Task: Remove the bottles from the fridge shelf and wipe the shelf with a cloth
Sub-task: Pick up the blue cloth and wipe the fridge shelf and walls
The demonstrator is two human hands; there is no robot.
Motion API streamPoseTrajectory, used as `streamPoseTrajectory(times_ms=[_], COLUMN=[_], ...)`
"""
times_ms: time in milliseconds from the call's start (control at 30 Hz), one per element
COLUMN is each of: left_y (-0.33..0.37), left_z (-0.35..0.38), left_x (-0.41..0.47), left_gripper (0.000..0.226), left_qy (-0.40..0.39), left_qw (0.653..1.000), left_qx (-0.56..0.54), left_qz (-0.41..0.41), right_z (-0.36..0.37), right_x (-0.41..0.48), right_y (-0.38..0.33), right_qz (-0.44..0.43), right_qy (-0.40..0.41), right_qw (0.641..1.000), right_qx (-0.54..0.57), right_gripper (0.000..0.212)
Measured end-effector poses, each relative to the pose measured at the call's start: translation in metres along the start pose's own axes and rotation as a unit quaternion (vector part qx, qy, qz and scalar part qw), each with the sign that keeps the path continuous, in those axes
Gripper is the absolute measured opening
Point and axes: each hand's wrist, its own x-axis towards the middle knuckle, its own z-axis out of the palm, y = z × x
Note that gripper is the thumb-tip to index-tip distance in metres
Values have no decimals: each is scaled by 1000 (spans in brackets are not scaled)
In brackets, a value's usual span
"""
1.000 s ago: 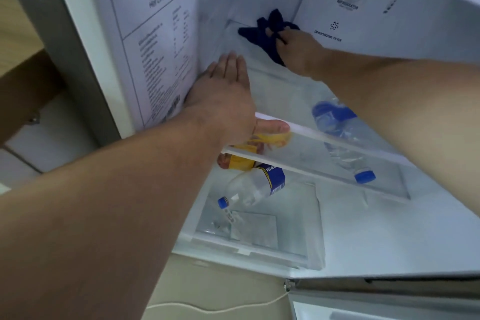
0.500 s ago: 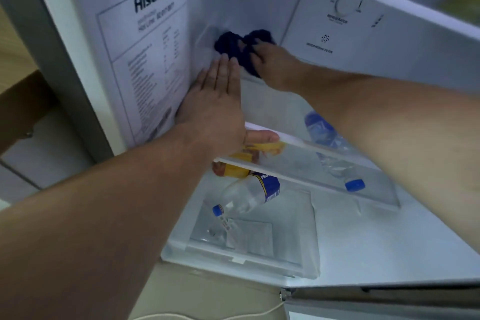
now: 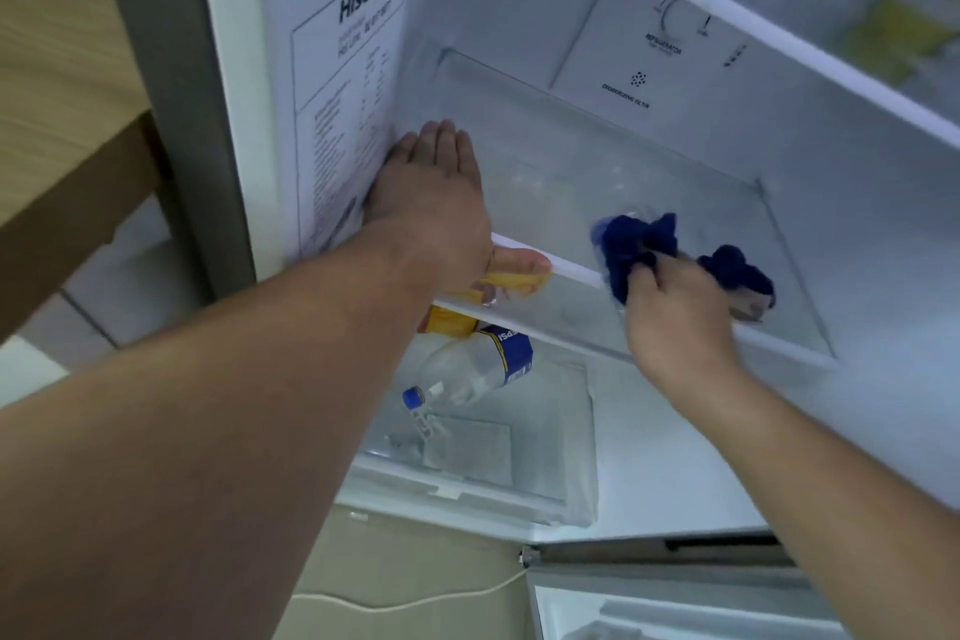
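The glass fridge shelf [image 3: 597, 172] lay bare inside the white compartment, with bottles [image 3: 467, 369] lying on the level below. The left hand [image 3: 431, 208] rested flat and open at the shelf's left front corner (thumb under the rim). The right hand [image 3: 675, 312] clutched the bunched blue cloth [image 3: 634, 244] against the shelf's front right.

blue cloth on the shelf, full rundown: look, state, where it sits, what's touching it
The blue cloth is dark navy, soft and nubby like terry or microfibre, crumpled into a bunch rather than spread flat. It lies on the clear glass shelf, near the front edge toward the right. The right hand is closed on its middle, pressing it down, so folds stick out on both sides of the fingers. The left hand, flat on the shelf, does not touch it.
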Motion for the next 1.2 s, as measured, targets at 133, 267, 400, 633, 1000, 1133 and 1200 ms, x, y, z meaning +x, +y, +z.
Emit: streamPoseTrajectory(times_ms=[133, 267, 400, 633, 1000, 1133, 1200], left_y=[-2, 2, 0, 1, 1, 1, 1], left_z=[-6, -16, -12, -7, -3, -1, -3], left_x=[-3, -10, -7, -4, 2, 1, -2], left_gripper=[132, 162, 151, 136, 96, 107, 123], left_qy=[-26, -41, -41, -29, -9, -2, -7], left_qw=[1000, 999, 999, 999, 999, 998, 999], left_qx=[13, 34, 35, 36, 51, 57, 38], left_qz=[3, 13, 4, -2, -6, -1, 1], right_z=[16, 40, 36, -35, 36, 57, 53], right_x=[30, 100, 158, 108, 57, 139, 162], right_y=[-81, -118, -85, 69, -96, -124, -112], right_qz=[-78, -187, -228, -24, -232, -277, -352], right_qy=[-146, -270, -172, -67, -116, -225, -262], right_qw=[975, 938, 957, 944, 966, 934, 897], right_qx=[149, 108, -51, -322, 5, 4, -42], right_gripper=[28, 32, 45, 53, 36, 40, 46])
